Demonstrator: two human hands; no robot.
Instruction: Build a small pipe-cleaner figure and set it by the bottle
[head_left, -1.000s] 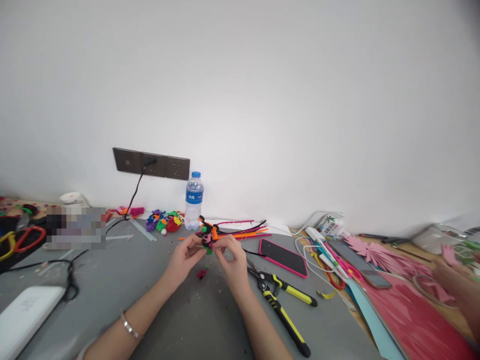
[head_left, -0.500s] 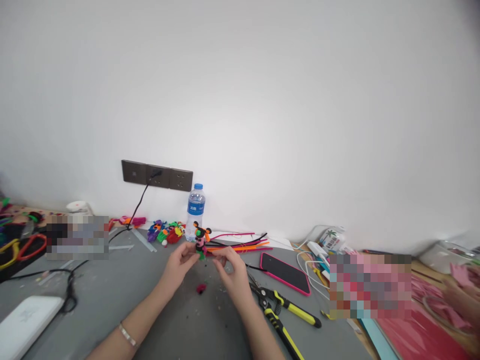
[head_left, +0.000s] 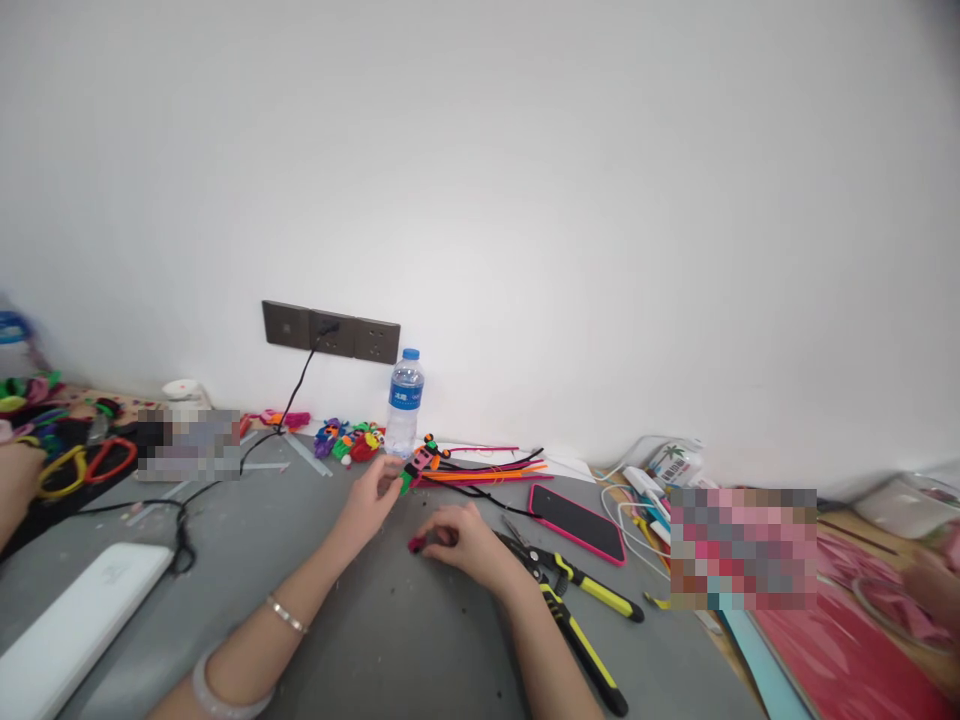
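A small pipe-cleaner figure (head_left: 421,461) in pink, black, orange and green is tilted to the right, its green end between the closed fingers of my left hand (head_left: 377,492). My right hand (head_left: 460,540) is lower and to the right, its thumb and forefinger pinched at a small dark red piece (head_left: 415,544) near the grey table surface. Behind the figure stands a water bottle (head_left: 406,395). Orange, pink and black pipe cleaners (head_left: 502,472) lie to the right of the figure.
Yellow-black pliers (head_left: 585,590) and a pink-edged phone (head_left: 576,522) lie right of my hands. Colourful figures (head_left: 349,442) sit by the wall. A white device (head_left: 86,630), a black cable and scissors (head_left: 86,468) are at left. Other people's hands show at both edges.
My right hand has moved away from the figure, down to the dark red piece on the table. The figure in my left hand now leans right. The view has shifted slightly.
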